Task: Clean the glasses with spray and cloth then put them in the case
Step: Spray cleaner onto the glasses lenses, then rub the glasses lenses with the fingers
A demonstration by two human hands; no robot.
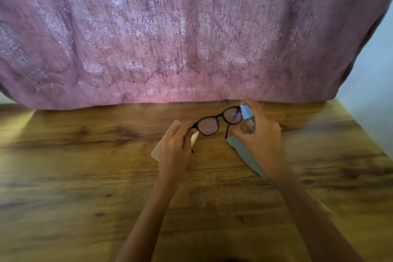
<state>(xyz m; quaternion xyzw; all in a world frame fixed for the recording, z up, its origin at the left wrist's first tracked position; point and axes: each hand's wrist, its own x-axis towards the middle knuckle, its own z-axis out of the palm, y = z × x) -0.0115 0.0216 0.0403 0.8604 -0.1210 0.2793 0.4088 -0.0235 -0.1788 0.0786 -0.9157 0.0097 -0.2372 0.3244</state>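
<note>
left hand [174, 144] pinches the black glasses [220, 115] at their left hinge, lifted above the wooden table [85, 155]. right hand [262, 136] curls round a blue-capped spray bottle [247, 117], just beside the right lens. cream case [156, 152] lies on the table below the left hand; grey-blue cloth [244, 153] below the right. pink curtain [191, 38] hangs at the far edge.

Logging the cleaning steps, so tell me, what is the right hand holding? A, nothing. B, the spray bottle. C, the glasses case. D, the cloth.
B: the right hand grips the spray bottle next to the glasses, while the cloth lies on the table.
</note>
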